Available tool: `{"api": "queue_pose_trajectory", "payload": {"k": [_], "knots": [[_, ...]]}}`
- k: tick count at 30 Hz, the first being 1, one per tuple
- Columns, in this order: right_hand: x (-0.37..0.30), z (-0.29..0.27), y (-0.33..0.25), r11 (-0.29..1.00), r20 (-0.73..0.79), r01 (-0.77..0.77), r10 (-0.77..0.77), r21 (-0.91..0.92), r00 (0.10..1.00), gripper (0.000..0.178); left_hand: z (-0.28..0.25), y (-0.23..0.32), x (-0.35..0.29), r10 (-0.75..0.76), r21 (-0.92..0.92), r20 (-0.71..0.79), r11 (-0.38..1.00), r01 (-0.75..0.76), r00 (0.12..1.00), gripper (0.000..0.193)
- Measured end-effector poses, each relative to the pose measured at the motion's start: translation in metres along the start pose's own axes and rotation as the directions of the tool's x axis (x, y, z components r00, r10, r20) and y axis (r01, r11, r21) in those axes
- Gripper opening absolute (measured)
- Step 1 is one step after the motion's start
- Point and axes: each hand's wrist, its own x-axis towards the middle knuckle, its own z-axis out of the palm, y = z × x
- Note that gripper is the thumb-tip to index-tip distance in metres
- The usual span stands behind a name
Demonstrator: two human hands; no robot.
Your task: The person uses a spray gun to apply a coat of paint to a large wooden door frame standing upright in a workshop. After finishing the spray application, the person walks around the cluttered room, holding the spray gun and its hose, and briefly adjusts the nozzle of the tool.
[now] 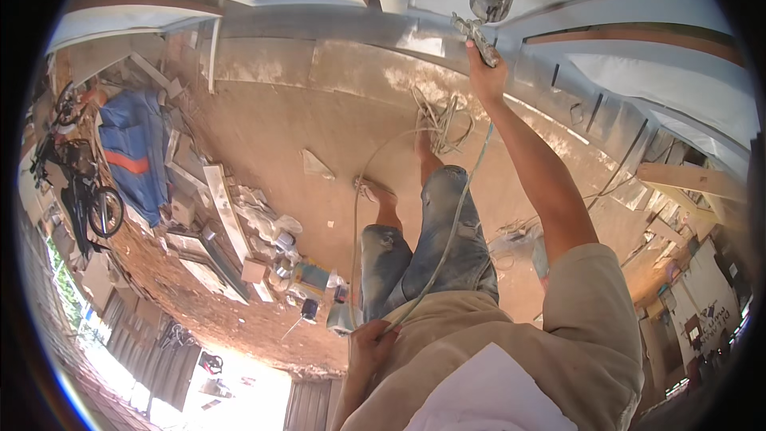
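My right hand (487, 76), stretched out far ahead, is wrapped round the handle of a paint-crusted spray gun (477, 38). On top of the gun sits a round metal cup (492, 6), its lid and sides smeared with white and dark paint. A thin pale-green hose (452, 249) runs from the gun back past my legs to my left hand (373, 348). That hand is closed on the hose close to my waist, the arm bent. From there the hose loops forward to a loose coil (448, 124) by my foot. White-grey panels (638, 76) stand near the gun.
Wood boards (227, 211), cans (285, 241) and scraps lie on the left of the brown floor (279, 132). Further left are a blue tarp (132, 152) and a motorcycle (84, 183). Timber (685, 178) juts in at the right. The hose coil lies around my foot.
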Motion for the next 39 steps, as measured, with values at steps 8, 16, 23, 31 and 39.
{"api": "queue_pose_trajectory", "payload": {"k": [8, 16, 23, 31, 39], "knots": [[-0.01, 0.049, 0.066, 0.961, -0.014, -0.158, 0.159, -0.226, 0.987, 0.053, 0.001, -0.01, 0.008, -0.086, 0.057, 0.058, 0.995, 0.082, 0.995, 0.017], [-0.006, 0.052, 0.058, 0.921, 0.007, -0.172, 0.187, -0.35, 0.982, 0.056, -0.013, -0.026, 0.019, -0.045, 0.051, 0.088, 0.998, 0.04, 0.995, 0.017], [-0.04, -0.007, -0.076, 0.997, -0.099, -0.01, 0.001, -0.082, 0.995, 0.05, -0.068, -0.038, 0.01, 0.228, 0.012, 0.023, 0.973, -0.229, 0.973, 0.019], [-0.121, -0.118, -0.304, 0.98, -0.244, 0.198, -0.188, 0.014, 0.951, 0.038, -0.178, -0.061, 0.01, 0.644, 0.07, 0.048, 0.76, -0.646, 0.763, 0.021], [-0.223, -0.203, -0.511, 0.882, -0.46, 0.471, -0.432, -0.034, 0.776, 0.043, -0.268, -0.087, 0.024, 0.852, -0.032, 0.151, 0.511, -0.859, 0.501, 0.017]]}}
